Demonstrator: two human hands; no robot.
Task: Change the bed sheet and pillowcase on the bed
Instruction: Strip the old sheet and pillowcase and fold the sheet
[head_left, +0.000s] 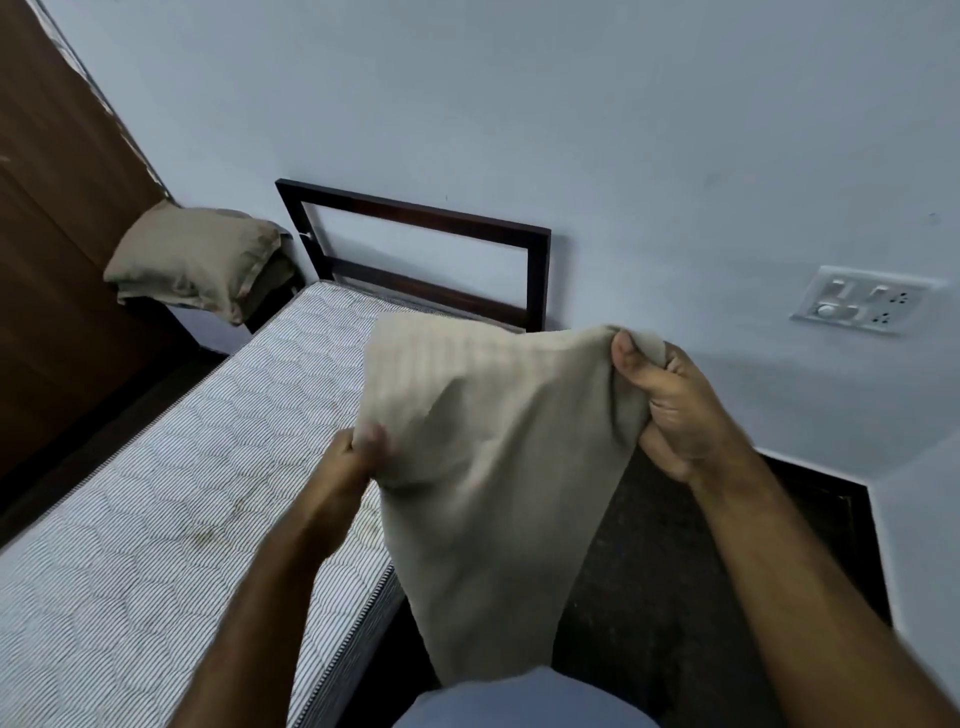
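A beige folded sheet (493, 457) hangs in front of me over the bed's right edge. My left hand (358, 457) grips its lower left edge. My right hand (670, 405) grips its upper right corner, thumb on top. The bare quilted mattress (171, 483) with a striped cover lies uncovered at the left. A beige pillow (197, 260) in its case sits beyond the head of the bed at the far left, on a dark surface.
A dark wooden headboard frame (426, 218) stands against the pale blue wall. A brown door or wardrobe (47, 249) lines the left side. A switch and socket plate (862, 306) is on the wall at right. Dark floor (670, 597) runs beside the bed.
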